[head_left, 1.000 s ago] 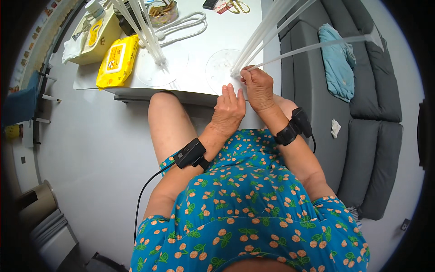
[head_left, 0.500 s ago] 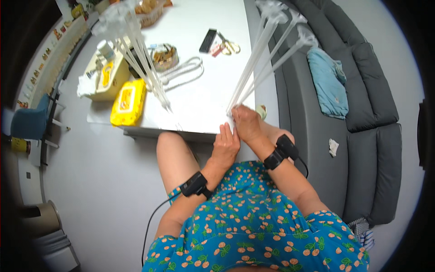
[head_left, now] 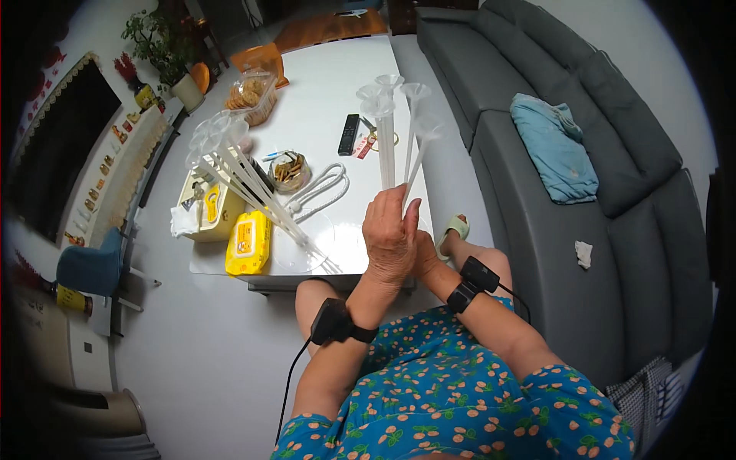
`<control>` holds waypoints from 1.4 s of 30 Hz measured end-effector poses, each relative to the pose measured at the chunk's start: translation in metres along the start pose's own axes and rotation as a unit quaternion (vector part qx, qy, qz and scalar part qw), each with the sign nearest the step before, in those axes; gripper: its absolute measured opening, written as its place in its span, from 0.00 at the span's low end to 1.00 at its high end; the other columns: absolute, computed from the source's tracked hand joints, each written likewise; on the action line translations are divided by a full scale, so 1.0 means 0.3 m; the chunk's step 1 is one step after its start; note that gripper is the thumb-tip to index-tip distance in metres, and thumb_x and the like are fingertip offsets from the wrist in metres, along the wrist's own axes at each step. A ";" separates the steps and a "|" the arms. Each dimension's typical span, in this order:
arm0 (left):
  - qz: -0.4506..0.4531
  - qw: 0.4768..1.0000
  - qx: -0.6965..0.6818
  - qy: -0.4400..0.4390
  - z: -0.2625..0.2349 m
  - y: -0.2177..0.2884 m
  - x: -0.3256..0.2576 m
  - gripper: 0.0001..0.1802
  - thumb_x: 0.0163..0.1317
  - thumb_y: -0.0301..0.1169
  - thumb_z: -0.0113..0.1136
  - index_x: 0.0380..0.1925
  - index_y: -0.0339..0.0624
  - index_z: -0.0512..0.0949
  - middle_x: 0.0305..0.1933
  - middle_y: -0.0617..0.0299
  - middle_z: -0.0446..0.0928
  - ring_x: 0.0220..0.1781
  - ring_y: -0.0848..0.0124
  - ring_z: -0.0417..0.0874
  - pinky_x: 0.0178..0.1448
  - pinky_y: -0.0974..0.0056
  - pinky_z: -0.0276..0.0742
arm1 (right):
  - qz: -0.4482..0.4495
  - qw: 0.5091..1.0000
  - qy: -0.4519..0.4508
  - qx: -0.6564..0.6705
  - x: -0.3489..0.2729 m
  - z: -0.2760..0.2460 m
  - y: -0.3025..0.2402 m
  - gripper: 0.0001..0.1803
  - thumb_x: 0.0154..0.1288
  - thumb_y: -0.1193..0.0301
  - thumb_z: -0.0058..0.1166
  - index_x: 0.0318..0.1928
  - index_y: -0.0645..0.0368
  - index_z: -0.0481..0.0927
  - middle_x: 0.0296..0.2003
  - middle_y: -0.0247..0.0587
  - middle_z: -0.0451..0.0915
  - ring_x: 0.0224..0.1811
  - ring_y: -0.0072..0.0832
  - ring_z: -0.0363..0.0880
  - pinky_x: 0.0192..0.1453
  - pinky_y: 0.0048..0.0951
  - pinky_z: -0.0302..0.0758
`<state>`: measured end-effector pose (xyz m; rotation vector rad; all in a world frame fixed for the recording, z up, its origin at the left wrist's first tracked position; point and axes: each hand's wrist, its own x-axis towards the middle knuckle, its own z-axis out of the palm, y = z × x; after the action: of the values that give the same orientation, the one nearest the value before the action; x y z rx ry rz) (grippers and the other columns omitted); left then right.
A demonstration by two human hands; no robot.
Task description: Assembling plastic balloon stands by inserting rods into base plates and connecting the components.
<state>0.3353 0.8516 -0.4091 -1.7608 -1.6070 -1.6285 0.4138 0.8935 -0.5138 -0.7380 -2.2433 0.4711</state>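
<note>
Several clear balloon sticks with cup-shaped tops rise from my hands at the near right corner of the white table. My right hand is closed around their lower ends, partly hidden behind my left hand. Across the front of the sticks lies my left hand, its fingers stretched upward and its thumb apart, seemingly touching them. A second bunch of balloon sticks leans to the left, its cups over a cream box and its thin ends on the tabletop.
On the table are a yellow wipes pack, a cream box, a white cord, a jar of brown pieces, a remote, scissors and a snack tub. A grey sofa runs along the right.
The view has tilted up, showing more of the room. My left hand has risen from beside my right wrist to the sticks. The held sticks now stand more upright.
</note>
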 end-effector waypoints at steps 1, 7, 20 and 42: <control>0.004 1.000 0.002 -0.002 0.008 0.020 0.013 0.10 0.56 0.22 0.58 0.39 0.33 0.73 0.31 0.52 0.73 0.30 0.58 0.77 0.34 0.62 0.72 | 0.000 1.000 0.004 0.003 0.003 -0.008 0.000 0.05 0.50 0.75 0.53 0.30 0.59 0.74 0.25 0.46 0.76 0.30 0.42 0.78 0.32 0.37 0.76; -0.147 0.971 -0.185 -0.028 0.060 0.058 0.057 0.16 0.71 0.36 0.43 0.28 0.37 0.70 0.18 0.64 0.65 0.18 0.76 0.65 0.23 0.70 0.64 | -0.015 0.997 -0.030 -0.071 -0.026 -0.035 0.027 0.06 0.48 0.76 0.53 0.30 0.59 0.75 0.25 0.45 0.77 0.30 0.40 0.79 0.32 0.36 0.76; -0.111 0.983 -0.142 0.044 0.070 0.014 -0.036 0.21 0.72 0.42 0.39 0.23 0.39 0.66 0.16 0.64 0.62 0.18 0.75 0.62 0.23 0.68 0.60 | 0.050 0.995 0.082 0.022 0.008 -0.100 -0.100 0.09 0.53 0.72 0.55 0.35 0.59 0.73 0.28 0.43 0.75 0.33 0.43 0.77 0.34 0.37 0.75; -0.137 0.977 -0.157 0.034 -0.050 -0.083 -0.073 0.25 0.71 0.46 0.37 0.22 0.38 0.64 0.17 0.62 0.59 0.18 0.73 0.61 0.22 0.68 0.60 | 0.034 0.978 0.086 0.189 0.059 0.033 -0.219 0.14 0.55 0.71 0.57 0.42 0.58 0.71 0.29 0.47 0.77 0.34 0.45 0.79 0.35 0.35 0.75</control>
<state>0.3122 0.8374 -0.4336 -1.6521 -1.6980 -2.1501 0.3721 0.8531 -0.4770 -0.6295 -1.8958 0.8089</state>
